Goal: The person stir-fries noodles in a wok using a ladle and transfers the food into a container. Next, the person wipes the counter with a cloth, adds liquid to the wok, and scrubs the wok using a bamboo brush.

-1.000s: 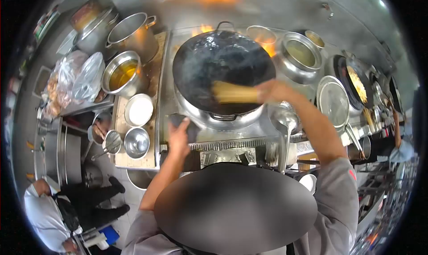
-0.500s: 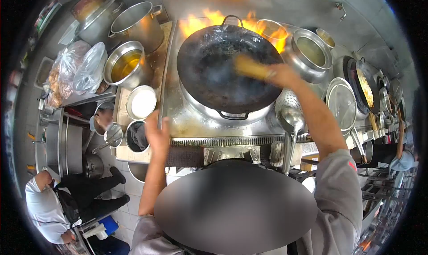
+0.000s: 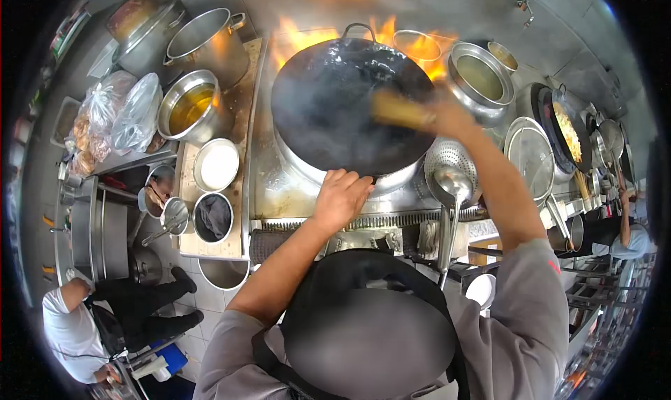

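A large black wok [image 3: 314, 113] sits on the burner with flames behind it and smoke over its dark inside. My left hand [image 3: 341, 199] is closed at its near rim, over the near loop handle, which the fingers mostly hide. My right hand [image 3: 453, 119], blurred by motion, grips a bamboo wok brush [image 3: 400, 111]. The brush's bristle end reaches over the wok's right side; whether it touches the metal I cannot tell. Just right of the wok lie a perforated skimmer [image 3: 439, 155] and a steel ladle [image 3: 454, 183].
Flames [image 3: 300, 38] rise along the wok's far edge. To the left stand a pot of yellow oil [image 3: 165, 117], a white-filled bowl [image 3: 217, 164] and a pot with dark cloth [image 3: 213, 217]. A pot of liquid [image 3: 509, 96] and strainers [image 3: 530, 155] stand right. Co-workers appear at both sides.
My left hand has moved right from beside the pots to the wok's near handle. My right hand still moves the brush over the wok. The view has shifted slightly.
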The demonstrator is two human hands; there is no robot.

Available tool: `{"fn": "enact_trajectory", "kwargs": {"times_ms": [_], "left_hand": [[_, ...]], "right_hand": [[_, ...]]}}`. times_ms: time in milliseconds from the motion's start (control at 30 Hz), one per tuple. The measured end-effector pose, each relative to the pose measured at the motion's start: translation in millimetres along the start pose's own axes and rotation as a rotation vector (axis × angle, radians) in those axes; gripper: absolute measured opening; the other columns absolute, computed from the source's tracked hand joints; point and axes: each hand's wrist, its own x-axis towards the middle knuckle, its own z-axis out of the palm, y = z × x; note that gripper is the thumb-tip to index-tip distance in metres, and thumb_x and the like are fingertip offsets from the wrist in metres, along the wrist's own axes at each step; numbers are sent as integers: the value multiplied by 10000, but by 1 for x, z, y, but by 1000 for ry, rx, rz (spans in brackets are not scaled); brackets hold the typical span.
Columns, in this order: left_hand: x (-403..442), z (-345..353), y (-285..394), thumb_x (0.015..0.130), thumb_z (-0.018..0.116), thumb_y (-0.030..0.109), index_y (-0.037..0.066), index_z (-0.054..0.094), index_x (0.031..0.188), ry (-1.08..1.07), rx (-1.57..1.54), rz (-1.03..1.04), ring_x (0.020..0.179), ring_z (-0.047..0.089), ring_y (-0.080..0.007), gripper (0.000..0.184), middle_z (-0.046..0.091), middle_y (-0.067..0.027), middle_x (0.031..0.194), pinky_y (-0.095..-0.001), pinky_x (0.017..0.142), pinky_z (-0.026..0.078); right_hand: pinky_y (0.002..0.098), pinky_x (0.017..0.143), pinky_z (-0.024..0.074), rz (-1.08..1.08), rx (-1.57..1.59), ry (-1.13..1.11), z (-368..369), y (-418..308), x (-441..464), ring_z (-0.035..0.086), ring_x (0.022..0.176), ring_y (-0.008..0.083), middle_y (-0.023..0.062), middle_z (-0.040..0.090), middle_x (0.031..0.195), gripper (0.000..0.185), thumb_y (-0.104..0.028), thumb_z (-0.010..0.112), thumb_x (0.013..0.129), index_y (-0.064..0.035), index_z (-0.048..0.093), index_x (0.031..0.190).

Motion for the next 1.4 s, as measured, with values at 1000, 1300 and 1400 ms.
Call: {"fn": "enact_trajectory", "kwargs": {"times_ms": [1000,1300,1400], "left_hand": [[-289,-105,-22,761,682,171,64,512,1268,-429,363,-710,1332,378,-343,545,412,-160,1409,-499,1061,341],[-301,-112,-43,782,636,156,27,503,1290,-461,233,-698,1343,371,-355,541,413,-185,1407,-415,1043,401],[-304,-116,-46,781,656,167,18,494,1302,-469,221,-640,1339,373,-363,566,402,-201,1410,-391,1059,392]], "right_hand": [[454,792,515,-239,13,-226,140,-305,-54,654,909,356,191,671,869,250,-153,522,826,-98,678,1013],[422,696,532,-426,-786,-686,0,-275,-121,662,821,317,136,667,799,152,-115,606,720,-86,715,822],[415,706,548,-434,-757,-496,-13,-275,-122,681,820,303,133,689,841,170,-159,571,822,-98,725,863]]}}
